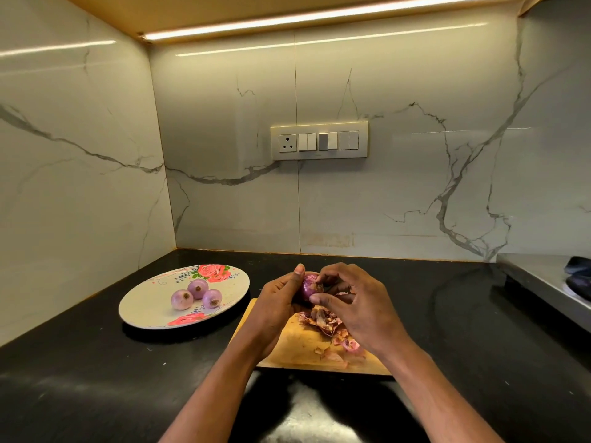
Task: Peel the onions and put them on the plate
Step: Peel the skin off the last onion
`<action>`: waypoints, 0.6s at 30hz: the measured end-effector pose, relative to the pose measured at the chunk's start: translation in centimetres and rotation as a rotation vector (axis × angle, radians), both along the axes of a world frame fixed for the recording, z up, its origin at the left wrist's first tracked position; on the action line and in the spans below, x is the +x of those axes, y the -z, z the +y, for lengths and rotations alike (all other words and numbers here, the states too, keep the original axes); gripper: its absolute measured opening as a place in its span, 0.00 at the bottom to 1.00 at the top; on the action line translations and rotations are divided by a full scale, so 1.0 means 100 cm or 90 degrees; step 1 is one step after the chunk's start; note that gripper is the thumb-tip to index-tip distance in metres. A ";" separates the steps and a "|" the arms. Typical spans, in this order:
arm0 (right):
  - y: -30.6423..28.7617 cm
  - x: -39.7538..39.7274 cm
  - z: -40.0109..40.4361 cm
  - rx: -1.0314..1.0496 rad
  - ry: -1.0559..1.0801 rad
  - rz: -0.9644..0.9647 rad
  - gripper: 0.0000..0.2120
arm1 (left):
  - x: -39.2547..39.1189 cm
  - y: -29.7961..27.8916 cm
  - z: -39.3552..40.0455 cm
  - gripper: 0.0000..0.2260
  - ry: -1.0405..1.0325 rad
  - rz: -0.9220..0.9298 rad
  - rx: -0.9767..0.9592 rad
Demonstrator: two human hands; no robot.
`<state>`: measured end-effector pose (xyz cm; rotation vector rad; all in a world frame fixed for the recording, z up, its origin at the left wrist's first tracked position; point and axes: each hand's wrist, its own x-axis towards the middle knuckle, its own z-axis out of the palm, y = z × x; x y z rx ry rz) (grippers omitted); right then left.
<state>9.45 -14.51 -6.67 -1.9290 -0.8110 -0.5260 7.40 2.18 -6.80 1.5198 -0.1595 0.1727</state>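
My left hand (276,298) grips a purple onion (308,287) above the far end of a wooden cutting board (297,342). My right hand (348,298) pinches the skin at the onion's tip with fingers and thumb. A heap of dry onion peels (329,327) lies on the board under my right hand. To the left, a floral plate (147,302) holds three peeled onions (196,294) clustered near its middle.
The black countertop (96,378) runs into a marble-walled corner at the left. A switch panel (319,140) is on the back wall. A steel ledge (543,279) with dark objects sits at the right edge.
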 end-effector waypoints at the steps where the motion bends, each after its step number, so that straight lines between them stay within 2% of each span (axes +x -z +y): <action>1: 0.000 0.000 0.000 -0.005 -0.007 0.000 0.14 | 0.000 0.000 0.000 0.20 0.004 0.007 0.008; 10: 0.001 0.000 -0.002 -0.072 -0.018 0.040 0.13 | 0.002 0.002 -0.002 0.22 0.010 0.051 0.064; 15: 0.001 0.000 -0.001 -0.055 -0.012 0.060 0.12 | 0.003 0.004 -0.001 0.23 0.018 0.060 0.059; 18: 0.002 -0.001 -0.001 -0.018 -0.002 0.073 0.14 | 0.004 0.003 -0.001 0.23 0.016 0.061 0.050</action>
